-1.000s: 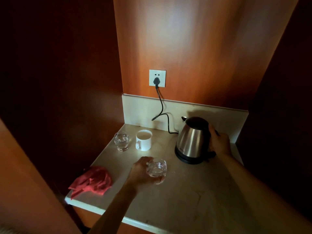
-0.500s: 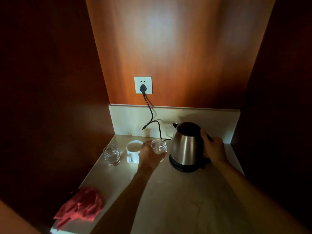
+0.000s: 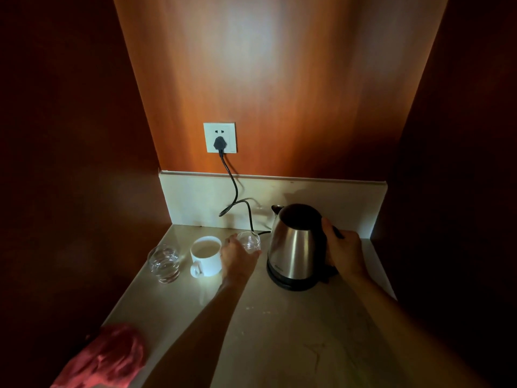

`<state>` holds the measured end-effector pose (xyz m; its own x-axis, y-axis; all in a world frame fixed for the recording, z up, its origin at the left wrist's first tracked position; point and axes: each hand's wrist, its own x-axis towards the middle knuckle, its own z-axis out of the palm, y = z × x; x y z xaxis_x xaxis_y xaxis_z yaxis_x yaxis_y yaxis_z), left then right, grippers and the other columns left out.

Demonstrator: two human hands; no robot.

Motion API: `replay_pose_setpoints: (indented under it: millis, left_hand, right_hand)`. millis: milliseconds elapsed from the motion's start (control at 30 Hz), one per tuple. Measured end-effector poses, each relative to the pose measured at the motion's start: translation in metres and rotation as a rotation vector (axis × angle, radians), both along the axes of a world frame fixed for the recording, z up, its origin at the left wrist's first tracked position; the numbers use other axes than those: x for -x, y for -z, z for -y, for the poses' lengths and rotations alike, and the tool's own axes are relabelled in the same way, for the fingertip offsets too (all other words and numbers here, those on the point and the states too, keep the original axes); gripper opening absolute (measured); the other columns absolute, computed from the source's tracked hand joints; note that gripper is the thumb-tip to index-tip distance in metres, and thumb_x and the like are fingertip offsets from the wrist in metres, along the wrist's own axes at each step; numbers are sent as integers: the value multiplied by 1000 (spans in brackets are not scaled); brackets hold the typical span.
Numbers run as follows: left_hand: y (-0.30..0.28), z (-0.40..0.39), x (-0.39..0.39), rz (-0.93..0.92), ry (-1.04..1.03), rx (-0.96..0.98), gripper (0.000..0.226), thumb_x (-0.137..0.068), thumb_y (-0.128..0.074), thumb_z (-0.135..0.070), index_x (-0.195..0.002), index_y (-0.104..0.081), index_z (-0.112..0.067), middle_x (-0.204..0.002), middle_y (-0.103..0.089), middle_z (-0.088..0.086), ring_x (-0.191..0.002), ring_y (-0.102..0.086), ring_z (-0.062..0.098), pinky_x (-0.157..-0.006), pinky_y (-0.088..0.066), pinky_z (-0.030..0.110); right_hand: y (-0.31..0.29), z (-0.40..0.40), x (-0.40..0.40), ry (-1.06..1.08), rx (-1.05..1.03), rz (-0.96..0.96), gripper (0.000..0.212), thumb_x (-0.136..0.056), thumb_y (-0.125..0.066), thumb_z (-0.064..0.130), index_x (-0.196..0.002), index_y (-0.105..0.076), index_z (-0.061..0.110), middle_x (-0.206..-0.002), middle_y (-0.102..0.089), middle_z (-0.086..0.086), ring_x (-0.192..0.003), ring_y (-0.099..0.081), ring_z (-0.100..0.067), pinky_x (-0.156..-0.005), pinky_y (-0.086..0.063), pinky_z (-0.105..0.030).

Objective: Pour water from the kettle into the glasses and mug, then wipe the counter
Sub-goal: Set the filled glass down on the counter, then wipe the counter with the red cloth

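Note:
A steel kettle (image 3: 296, 247) stands on its black base at the back right of the pale counter (image 3: 293, 331). My right hand (image 3: 345, 252) grips its black handle. My left hand (image 3: 237, 259) holds a clear glass (image 3: 249, 241) between the kettle and a white mug (image 3: 206, 256). The mug holds liquid. A second clear glass (image 3: 163, 263) with water stands left of the mug. A red cloth (image 3: 109, 357) lies crumpled at the counter's front left corner.
A black cord (image 3: 235, 191) runs from a white wall socket (image 3: 219, 137) down behind the glass to the kettle base. Dark wooden walls close in the counter on the left, right and back.
My left hand carried the glass from the counter's middle to the back, beside the mug and kettle. My right hand stayed on the kettle handle. The view shifted.

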<state>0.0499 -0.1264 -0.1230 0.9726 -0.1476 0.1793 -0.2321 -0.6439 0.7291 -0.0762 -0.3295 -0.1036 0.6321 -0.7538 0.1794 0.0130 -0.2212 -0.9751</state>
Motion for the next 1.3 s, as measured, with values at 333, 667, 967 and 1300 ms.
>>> replay_pose_setpoints:
  millis: [333, 667, 967, 1300]
  left_hand:
    - [5, 2, -1, -30, -3, -24, 67, -76, -82, -28, -130, -57, 2, -122, -65, 18, -113, -57, 33, -92, -49, 39]
    - [6, 1, 10, -32, 26, -79, 64, -83, -76, -23, -134, -49, 4, -128, -55, 21, -117, -52, 34, -96, -45, 39]
    - [-17, -7, 13, -60, 114, -360, 66, -95, -64, -36, -140, -36, 3, -134, -53, 17, -123, -54, 29, -99, -46, 34]
    - [-64, -73, 47, -36, 165, -544, 37, -94, -57, -28, -125, -63, -10, -127, -61, 13, -116, -61, 30, -93, -50, 38]
  right_hand:
    - [-11, -2, 3, -4, 18, -24, 68, -71, -61, 87, -44, -56, 25, -43, -52, 3, -40, -54, -14, -40, -40, -28]
    - [-11, -1, 5, -29, -30, -29, 66, -77, -67, 76, -57, -69, 13, -54, -66, -8, -49, -64, -19, -49, -48, -33]
    - [-29, 2, 14, -115, 81, -219, 78, -71, -57, 92, -50, -64, 17, -49, -64, -5, -46, -65, -18, -49, -51, -24]
    - [-116, -44, 9, -104, 928, -429, 12, -96, -60, 20, -97, -59, 8, -109, -62, -20, -99, -59, -38, -78, -49, -41]
